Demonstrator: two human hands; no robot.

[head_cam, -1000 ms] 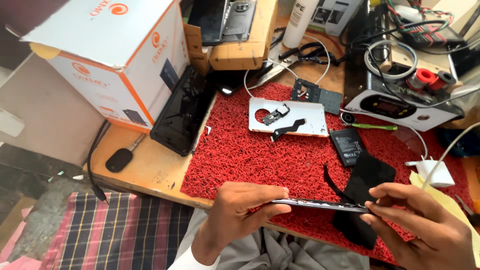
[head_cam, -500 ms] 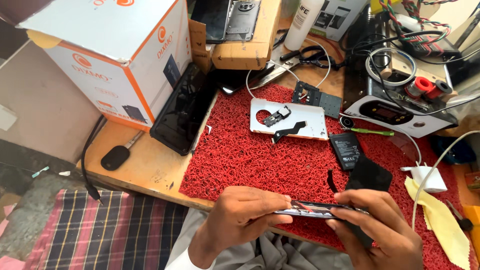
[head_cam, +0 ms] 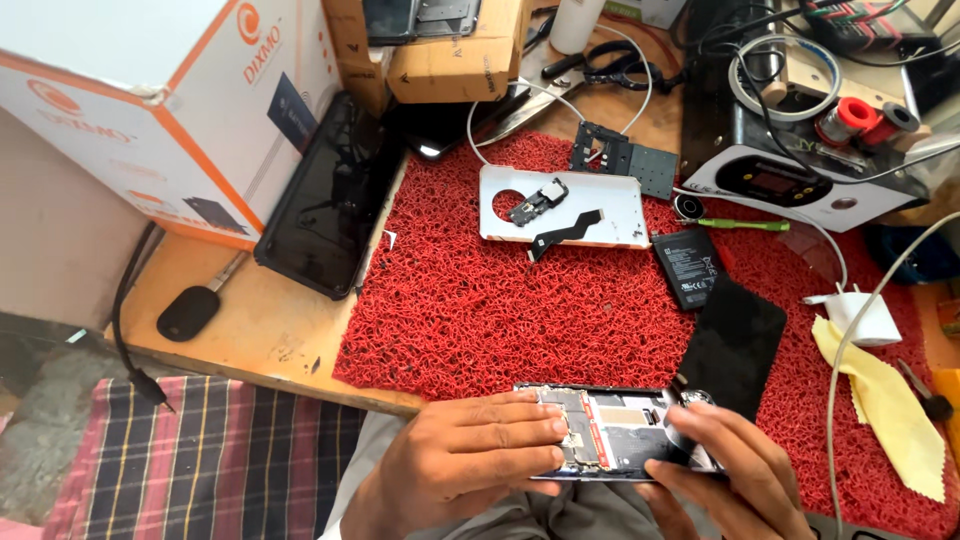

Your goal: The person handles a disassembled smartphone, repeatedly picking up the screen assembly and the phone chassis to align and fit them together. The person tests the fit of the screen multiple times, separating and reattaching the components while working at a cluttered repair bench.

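Observation:
An opened phone body (head_cam: 622,432) with its circuit boards showing lies flat between my two hands at the near edge of the red mat (head_cam: 480,300). My left hand (head_cam: 470,462) grips its left half, fingers over the boards. My right hand (head_cam: 735,480) holds its right end from below. A black screen panel (head_cam: 733,345) sticks up from the phone's right end, still joined to it. On the mat beyond lie a white back cover (head_cam: 600,215) carrying small parts and a flex cable, and a black battery (head_cam: 690,265).
A white and orange cardboard box (head_cam: 170,100) stands at the left with a black phone (head_cam: 325,200) leaning on it. A grey machine (head_cam: 800,175) with cables sits at the back right. A white charger (head_cam: 865,315) and yellow cloth (head_cam: 885,405) lie right.
The phone has turned from edge-on to flat, so its open inside faces up. Both hands have come closer to my body and the view has moved nearer.

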